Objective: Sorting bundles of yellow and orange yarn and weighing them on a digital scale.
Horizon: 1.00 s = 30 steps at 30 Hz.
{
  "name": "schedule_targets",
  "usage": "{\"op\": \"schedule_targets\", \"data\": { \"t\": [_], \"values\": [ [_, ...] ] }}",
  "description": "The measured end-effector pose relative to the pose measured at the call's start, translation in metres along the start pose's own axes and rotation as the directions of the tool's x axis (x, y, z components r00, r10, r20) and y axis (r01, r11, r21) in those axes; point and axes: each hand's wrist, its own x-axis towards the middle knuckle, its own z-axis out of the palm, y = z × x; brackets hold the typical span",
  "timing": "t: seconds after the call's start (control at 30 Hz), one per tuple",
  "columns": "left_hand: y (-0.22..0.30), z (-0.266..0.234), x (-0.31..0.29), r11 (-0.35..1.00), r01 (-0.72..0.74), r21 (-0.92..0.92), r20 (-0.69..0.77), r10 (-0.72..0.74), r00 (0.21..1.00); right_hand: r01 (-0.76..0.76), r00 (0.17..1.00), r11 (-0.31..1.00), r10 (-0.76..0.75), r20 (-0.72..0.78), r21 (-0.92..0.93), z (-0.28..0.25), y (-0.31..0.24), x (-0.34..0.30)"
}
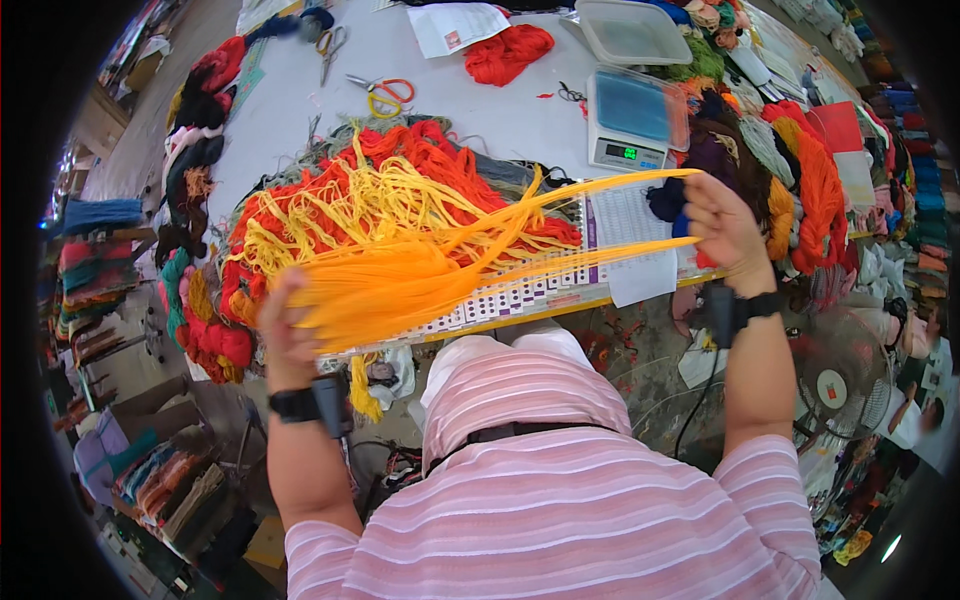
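Observation:
A skein of orange-yellow yarn (400, 290) is stretched between my hands above the table's near edge. My left hand (287, 325), slightly blurred, is closed round its thick, bunched left end. At the other side my right hand (722, 222) grips the skein, which splits there into two thin strands, one higher and one lower. Some strands cross near the middle. Behind and partly under the skein lies a broad heap of red, yellow and grey yarn (370, 205). A printed sheet (640, 285) hangs over the table edge below the strands.
Two pairs of scissors, one red-and-yellow-handled (385, 98), one yellow-handled (328, 50), lie on the table (290, 95). A digital scale (628, 115), clear plastic box (635, 32) and red yarn bundle (508, 52) sit farther back. Colored skeins (810, 190) line the right; a fan (835, 385) stands lower right.

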Motion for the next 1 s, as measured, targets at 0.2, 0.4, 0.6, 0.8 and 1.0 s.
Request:
{"op": "schedule_targets", "data": {
  "t": [0.2, 0.4, 0.6, 0.8, 1.0],
  "values": [
    [0.089, -0.047, -0.044, 0.933, -0.238, -0.269, -0.253, 0.170, 0.952, 0.168, 0.826, 0.986, -0.150, -0.543, -0.017, -0.170, -0.075, -0.086],
    [0.189, -0.174, -0.129, 0.884, -0.397, 0.246, -0.679, 0.450, 0.581, 0.207, 0.547, 0.959, -0.278, -0.789, -0.194, -0.237, -0.146, -0.130],
    [0.148, -0.112, -0.042, 0.903, -0.414, -0.118, -0.090, 0.405, 0.910, 0.310, 0.683, 0.870, -0.484, -0.547, -0.383, -0.161, -0.176, -0.107],
    [0.010, 0.058, 0.064, 0.821, -0.540, -0.186, -0.197, 0.508, 0.839, 0.554, 0.720, 0.737, -0.658, -0.221, -0.388, -0.026, -0.254, -0.063],
    [-0.049, 0.051, 0.114, 0.954, -0.223, -0.200, -0.153, 0.194, 0.969, 0.732, 0.634, 0.576, -0.772, 0.054, -0.362, 0.053, -0.315, -0.019]
  ]
}}
